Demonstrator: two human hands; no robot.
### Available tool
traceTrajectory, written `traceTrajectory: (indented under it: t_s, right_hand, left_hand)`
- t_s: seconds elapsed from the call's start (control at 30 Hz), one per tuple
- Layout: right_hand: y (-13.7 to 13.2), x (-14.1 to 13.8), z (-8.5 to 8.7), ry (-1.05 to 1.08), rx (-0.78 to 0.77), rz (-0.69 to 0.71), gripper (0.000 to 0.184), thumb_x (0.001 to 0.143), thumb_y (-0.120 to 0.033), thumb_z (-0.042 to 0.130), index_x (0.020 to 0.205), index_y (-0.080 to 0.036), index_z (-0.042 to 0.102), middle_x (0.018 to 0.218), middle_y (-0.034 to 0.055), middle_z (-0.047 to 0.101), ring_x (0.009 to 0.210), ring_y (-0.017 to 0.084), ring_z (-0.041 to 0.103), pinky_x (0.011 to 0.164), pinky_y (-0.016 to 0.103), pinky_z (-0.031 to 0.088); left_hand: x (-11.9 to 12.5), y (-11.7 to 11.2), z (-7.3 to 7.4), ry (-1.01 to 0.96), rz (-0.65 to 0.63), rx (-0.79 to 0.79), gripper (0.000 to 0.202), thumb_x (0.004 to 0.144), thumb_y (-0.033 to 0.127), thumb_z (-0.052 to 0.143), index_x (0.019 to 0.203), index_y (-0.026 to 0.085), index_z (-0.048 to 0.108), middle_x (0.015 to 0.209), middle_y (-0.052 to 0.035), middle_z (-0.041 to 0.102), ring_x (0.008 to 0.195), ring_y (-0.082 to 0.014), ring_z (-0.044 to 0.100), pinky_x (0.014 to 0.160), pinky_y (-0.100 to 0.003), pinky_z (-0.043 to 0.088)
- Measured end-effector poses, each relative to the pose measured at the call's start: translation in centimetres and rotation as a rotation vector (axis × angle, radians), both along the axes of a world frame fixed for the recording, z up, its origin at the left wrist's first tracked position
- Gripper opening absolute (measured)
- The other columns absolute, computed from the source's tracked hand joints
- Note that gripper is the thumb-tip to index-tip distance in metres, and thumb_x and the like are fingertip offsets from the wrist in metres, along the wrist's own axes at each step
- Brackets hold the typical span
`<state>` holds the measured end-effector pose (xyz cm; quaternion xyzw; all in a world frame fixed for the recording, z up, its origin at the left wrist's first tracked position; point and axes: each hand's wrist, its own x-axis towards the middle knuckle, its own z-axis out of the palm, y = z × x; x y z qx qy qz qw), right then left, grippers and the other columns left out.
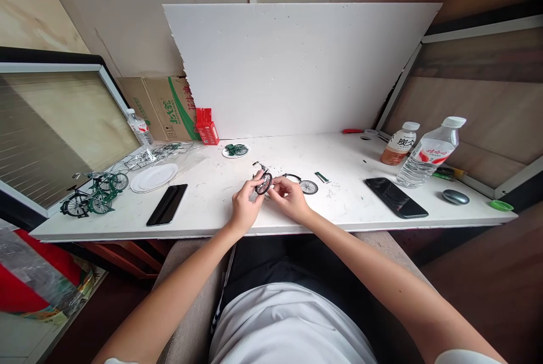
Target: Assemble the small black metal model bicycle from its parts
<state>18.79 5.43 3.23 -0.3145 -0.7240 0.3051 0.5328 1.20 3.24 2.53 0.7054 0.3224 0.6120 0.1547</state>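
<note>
Over the white table, near its front edge, my left hand pinches the front section of a small black model bicycle. Its spoked wheel stands upright between my hands, with the handlebar above it. From the other side, my right hand has its thumb and fingertips closed at the wheel's rim. Fingers hide part of the fork. Just beyond my right hand lie another spoked wheel and a curved black part. A small green strip-shaped part rests farther right.
Assembled model bicycles stand at the left, near white paper plates and a phone. Green parts lie on a small plate. To the right are another phone, two bottles and a mouse. A white board stands behind.
</note>
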Motion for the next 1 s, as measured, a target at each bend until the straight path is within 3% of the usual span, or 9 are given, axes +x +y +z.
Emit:
traceTrajectory:
  t_s: [0.2,0.33,0.57,0.67,0.87,1.0]
  right_hand:
    - [-0.3,0.1,-0.1,-0.094,0.151,-0.086,0.022,0.103,-0.040,0.061,0.103,-0.021,0.072,0.072,0.0011,0.062,0.064,0.015,0.054,0.061,0.029,0.044]
    - [-0.6,0.1,0.3,-0.109,0.167,-0.104,0.023,0.103,-0.041,0.060,0.102,-0.021,0.072,0.070,0.0010,0.061,0.063,0.015,0.052,0.060,0.029,0.042]
    - [0.2,0.2,0.6,0.045,-0.123,0.105,0.030,0.097,-0.050,0.069,0.100,-0.020,0.072,0.065,-0.0013,0.058,0.060,0.016,0.055,0.061,0.029,0.046]
    - [0.4,0.2,0.5,0.075,-0.174,0.146,0.032,0.095,-0.052,0.071,0.099,-0.020,0.072,0.064,-0.0023,0.057,0.059,0.015,0.055,0.062,0.030,0.047]
    - [-0.2,0.0,0.5,0.020,-0.053,-0.035,0.030,0.095,-0.050,0.071,0.098,-0.020,0.075,0.067,0.0001,0.060,0.061,0.015,0.053,0.060,0.029,0.044]
    - [-0.5,0.0,0.4,-0.058,0.092,-0.115,0.026,0.098,-0.046,0.067,0.099,-0.022,0.077,0.068,0.0014,0.063,0.062,0.016,0.054,0.061,0.031,0.046]
  left_hand:
    - [0.1,-0.2,0.0,0.020,-0.005,0.014,0.021,0.101,0.017,0.064,0.123,0.021,0.064,0.147,-0.0161,0.066,0.141,-0.0294,0.060,0.114,-0.049,0.058]
    - [0.1,-0.2,0.0,0.027,0.006,0.016,0.021,0.102,0.018,0.064,0.122,0.022,0.064,0.147,-0.0156,0.066,0.141,-0.0293,0.060,0.115,-0.049,0.058]
    - [0.0,-0.1,0.0,0.065,0.025,0.009,0.021,0.101,0.015,0.064,0.120,0.022,0.063,0.147,-0.0157,0.066,0.144,-0.0289,0.057,0.117,-0.049,0.055]
    - [0.0,0.0,-0.1,0.066,0.015,-0.010,0.023,0.100,0.013,0.063,0.121,0.022,0.063,0.148,-0.0153,0.066,0.144,-0.0282,0.057,0.117,-0.049,0.055]
    - [0.1,0.0,-0.1,0.029,0.024,-0.030,0.028,0.098,0.012,0.063,0.124,0.022,0.062,0.144,-0.0144,0.069,0.132,-0.0269,0.068,0.111,-0.045,0.060]
    - [0.1,-0.2,0.0,0.049,0.029,-0.012,0.029,0.098,0.013,0.063,0.125,0.022,0.062,0.144,-0.0135,0.069,0.133,-0.0269,0.068,0.111,-0.046,0.060]
